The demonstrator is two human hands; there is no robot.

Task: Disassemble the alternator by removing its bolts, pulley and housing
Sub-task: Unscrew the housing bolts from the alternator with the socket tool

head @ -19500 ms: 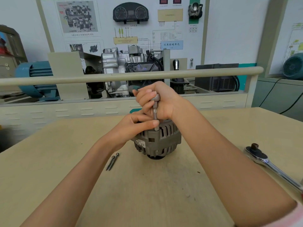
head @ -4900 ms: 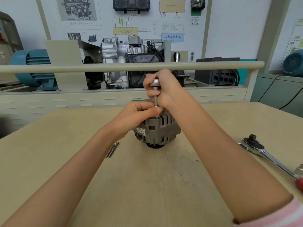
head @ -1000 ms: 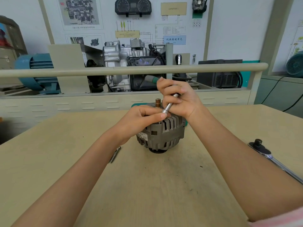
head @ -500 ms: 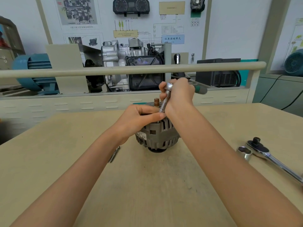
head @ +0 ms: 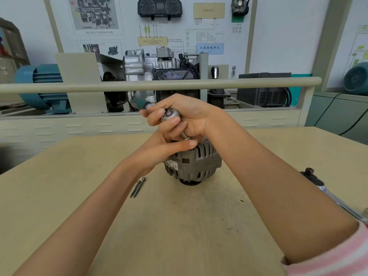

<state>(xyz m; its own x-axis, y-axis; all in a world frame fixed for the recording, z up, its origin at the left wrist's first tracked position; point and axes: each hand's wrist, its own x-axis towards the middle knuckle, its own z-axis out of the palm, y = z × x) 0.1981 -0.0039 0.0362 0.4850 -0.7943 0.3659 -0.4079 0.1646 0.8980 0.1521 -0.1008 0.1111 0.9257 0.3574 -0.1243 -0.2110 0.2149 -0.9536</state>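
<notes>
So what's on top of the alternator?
Both hands: the left hand rests on the alternator, and the right hand grips a ratchet above it. They hide the bolt.

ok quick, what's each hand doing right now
Left hand: gripping the top of the alternator.
Right hand: gripping the ratchet wrench.

You see a dull grey cast-metal alternator (head: 196, 166) on a matt, scuffed beige table (head: 179, 226). The wrench (head: 336, 198) at your right gleams like polished metal, and two bolts (head: 138, 187) look dark and dull.
</notes>
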